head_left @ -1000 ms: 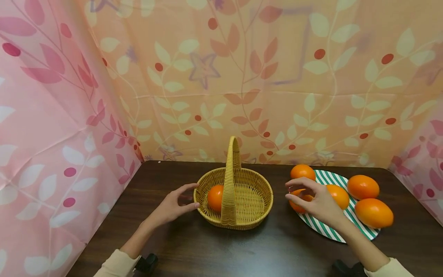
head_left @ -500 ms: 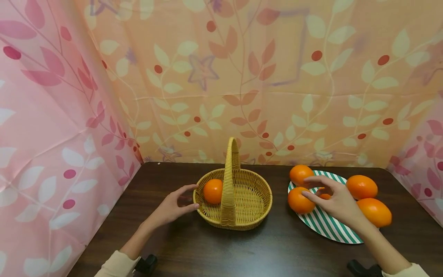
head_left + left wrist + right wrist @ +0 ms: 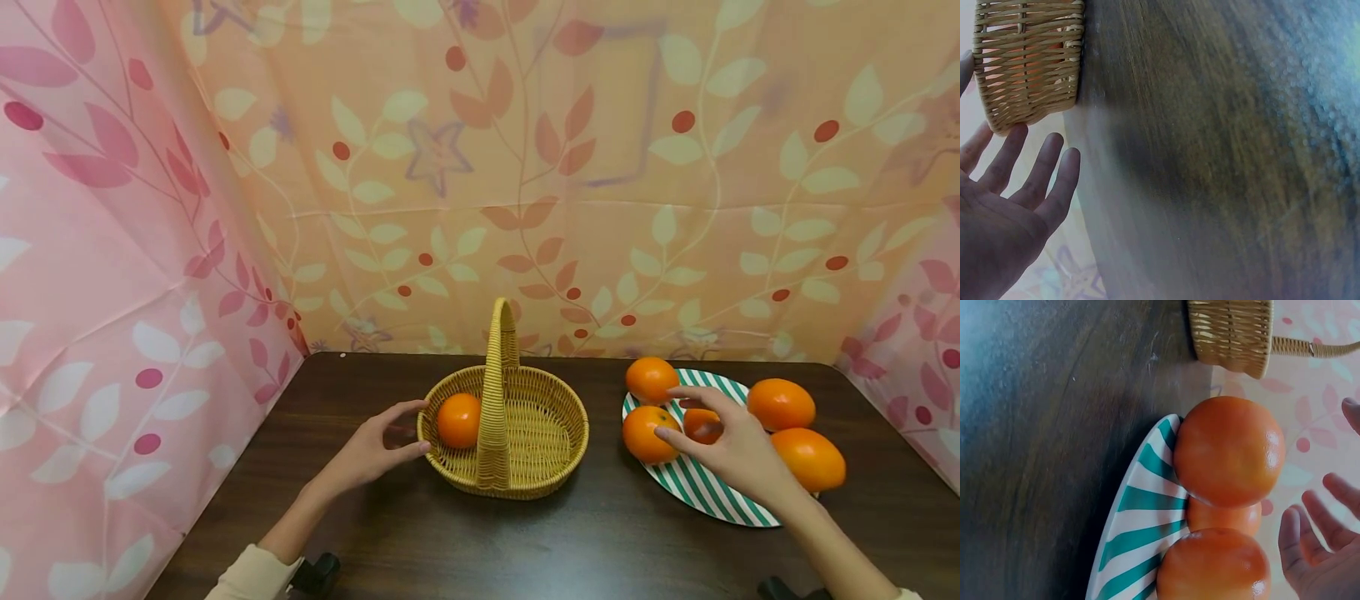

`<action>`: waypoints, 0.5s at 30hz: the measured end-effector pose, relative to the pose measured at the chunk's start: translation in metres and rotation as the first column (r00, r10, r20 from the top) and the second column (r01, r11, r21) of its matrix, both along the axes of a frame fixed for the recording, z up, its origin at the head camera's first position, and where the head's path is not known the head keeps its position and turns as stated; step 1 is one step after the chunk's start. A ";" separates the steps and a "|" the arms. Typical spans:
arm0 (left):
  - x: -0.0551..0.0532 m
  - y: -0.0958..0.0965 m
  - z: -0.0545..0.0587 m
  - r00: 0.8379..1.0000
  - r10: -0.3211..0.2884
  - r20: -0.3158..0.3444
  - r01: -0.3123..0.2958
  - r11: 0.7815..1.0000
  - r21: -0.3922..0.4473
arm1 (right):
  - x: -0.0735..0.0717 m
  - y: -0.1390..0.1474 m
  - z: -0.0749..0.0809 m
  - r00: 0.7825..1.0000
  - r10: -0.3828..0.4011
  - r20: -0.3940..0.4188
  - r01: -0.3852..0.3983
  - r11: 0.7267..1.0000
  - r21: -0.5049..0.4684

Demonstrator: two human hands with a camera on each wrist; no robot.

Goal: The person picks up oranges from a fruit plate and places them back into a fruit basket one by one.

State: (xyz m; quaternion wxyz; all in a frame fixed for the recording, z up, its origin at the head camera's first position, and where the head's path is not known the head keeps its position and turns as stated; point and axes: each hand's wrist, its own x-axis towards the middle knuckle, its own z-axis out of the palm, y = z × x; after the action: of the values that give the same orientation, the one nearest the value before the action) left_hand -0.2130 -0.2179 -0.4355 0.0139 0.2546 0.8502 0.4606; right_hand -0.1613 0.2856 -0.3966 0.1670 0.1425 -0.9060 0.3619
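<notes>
Left grip [image 3: 369, 448]: thumb and fingers spread, index tip and thumb tip at the left rim of the yellow wicker basket [image 3: 542, 433]; left wrist cam has fingers extended at the basket wall. One orange fruit [image 3: 459, 421] inside, left of the arched handle [image 3: 492, 425], which stands upright.

Right grip [image 3: 738, 454]: spread, thumb apart from index, nothing pinched. Sits over the green-white striped plate [image 3: 697, 493], right of the basket, well apart from it. Right wrist cam shows gaps between the fingers and the nearest fruit in that view.

Five fruit at the plate: rear-left fruit [image 3: 651, 381] near the index tip, front-left fruit [image 3: 649, 437] by the thumb tip, middle fruit [image 3: 702, 425] partly hidden behind the hand, rear-right fruit [image 3: 782, 405] and front-right fruit [image 3: 812, 460] beyond the hand. Can't tell thumb contact on the front-left one.

All on a dark wood desk [image 3: 600, 550]. Floral cloth [image 3: 420, 208] behind, cream sleeve [image 3: 251, 573] on the left arm
</notes>
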 end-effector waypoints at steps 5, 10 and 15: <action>0.000 0.001 0.001 1.000 0.000 0.009 0.000 1.000 0.000 | 0.006 -0.003 0.003 0.996 -0.037 0.087 0.035 0.999 0.028; -0.001 0.000 0.000 0.999 0.015 0.030 -0.015 1.000 -0.015 | 0.009 -0.007 0.004 0.990 -0.056 0.132 0.046 0.996 0.076; -0.002 0.000 -0.001 1.000 0.010 0.028 -0.010 1.000 -0.018 | 0.010 -0.010 0.000 0.987 -0.055 0.149 0.046 0.997 0.067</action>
State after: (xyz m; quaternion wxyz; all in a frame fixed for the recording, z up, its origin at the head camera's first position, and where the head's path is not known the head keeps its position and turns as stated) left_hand -0.2152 -0.2183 -0.4369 0.0260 0.2438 0.8551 0.4568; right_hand -0.1508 0.2760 -0.3962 0.1027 0.0970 -0.9304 0.3382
